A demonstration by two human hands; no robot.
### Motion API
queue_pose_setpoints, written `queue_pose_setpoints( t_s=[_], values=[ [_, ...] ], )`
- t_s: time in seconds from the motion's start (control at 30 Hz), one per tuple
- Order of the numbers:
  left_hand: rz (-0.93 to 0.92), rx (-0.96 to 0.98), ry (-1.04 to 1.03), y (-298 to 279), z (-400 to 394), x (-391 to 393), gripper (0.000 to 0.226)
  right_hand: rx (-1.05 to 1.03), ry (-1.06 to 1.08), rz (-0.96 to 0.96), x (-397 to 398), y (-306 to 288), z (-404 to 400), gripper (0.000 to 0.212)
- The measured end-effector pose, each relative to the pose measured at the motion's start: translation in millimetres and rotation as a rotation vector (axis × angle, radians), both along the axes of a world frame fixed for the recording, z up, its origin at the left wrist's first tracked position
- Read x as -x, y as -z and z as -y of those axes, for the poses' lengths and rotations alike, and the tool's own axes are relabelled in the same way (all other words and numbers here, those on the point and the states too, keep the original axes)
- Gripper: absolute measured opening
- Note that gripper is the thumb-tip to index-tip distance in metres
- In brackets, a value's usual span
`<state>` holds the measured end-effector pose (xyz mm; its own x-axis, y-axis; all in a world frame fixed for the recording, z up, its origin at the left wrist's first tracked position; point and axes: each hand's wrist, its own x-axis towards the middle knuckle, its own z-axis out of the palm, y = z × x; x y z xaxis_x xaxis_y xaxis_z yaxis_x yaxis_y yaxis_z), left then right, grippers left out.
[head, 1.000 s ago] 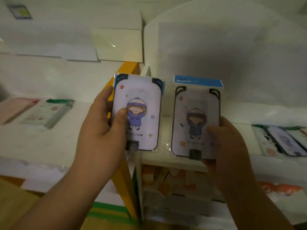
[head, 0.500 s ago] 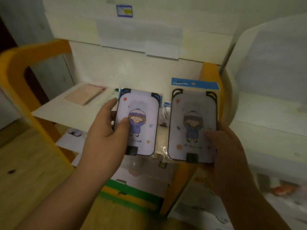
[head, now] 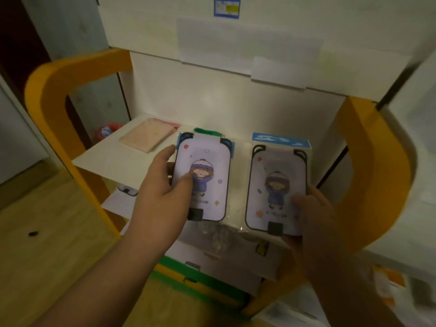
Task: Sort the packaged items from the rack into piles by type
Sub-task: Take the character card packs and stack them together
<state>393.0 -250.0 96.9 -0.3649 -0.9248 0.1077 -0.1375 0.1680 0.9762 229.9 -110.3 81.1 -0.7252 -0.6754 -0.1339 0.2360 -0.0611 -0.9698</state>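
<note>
- Left hand (head: 162, 185): grip clenched on a cartoon-print packet (head: 207, 182), held above the rack shelf (head: 113, 159).
- Right hand (head: 313, 213): grip clasped a like packet (head: 278, 185), right of the first.
- Pink pack (head: 148, 135): on shelf, behind.
- Risk: near-identical prints could be misfiled; glossy wrap might slip.

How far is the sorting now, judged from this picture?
Done: a pink pack already lies on the white shelf, and a green-edged item shows behind the held packs. In hand: the left hand holds one cartoon pack, the right hand a similar one. Left: both held packs need placing; more packages lie on the lower level.
</note>
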Motion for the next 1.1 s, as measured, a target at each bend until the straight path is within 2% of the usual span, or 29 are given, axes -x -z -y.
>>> queue_pose_setpoints(
  t_s=[0.1, 0.2, 0.37, 0.53, 0.77, 1.1],
  values=[
    [0.02, 0.024, 0.019, -2.9, 23.5, 12.8, 0.041, 0.018, 0.017, -0.02, 14.7, 5.4, 26.6, 0.039],
    [0.021, 0.033, 0.042, -7.6, 47.4, 26.1, 0.04, 0.068, 0.064, -0.018, 32.1, 3.2, 52.3, 0.03],
    [0.025, 0.022, 0.113, -9.6, 80.8, 57.4, 0.038, 0.088, 0.147, -0.063, 58.9, -5.5, 75.4, 0.05],
    [0.055, -0.01, 0.211, 0.0, 94.4, 95.7, 0.043, 0.073, 0.302, -0.043, 79.7, -5.2, 76.4, 0.032],
    [0.095, -0.106, 0.381, 27.5, 103.3, 162.0, 0.045, -0.029, 0.512, -0.047, 92.4, 6.9, 65.2, 0.028],
    [0.185, -0.213, 0.655, 81.9, 85.8, 234.7, 0.03, -0.068, 0.61, -0.077, 82.9, 10.5, 64.0, 0.027]
  ],
)
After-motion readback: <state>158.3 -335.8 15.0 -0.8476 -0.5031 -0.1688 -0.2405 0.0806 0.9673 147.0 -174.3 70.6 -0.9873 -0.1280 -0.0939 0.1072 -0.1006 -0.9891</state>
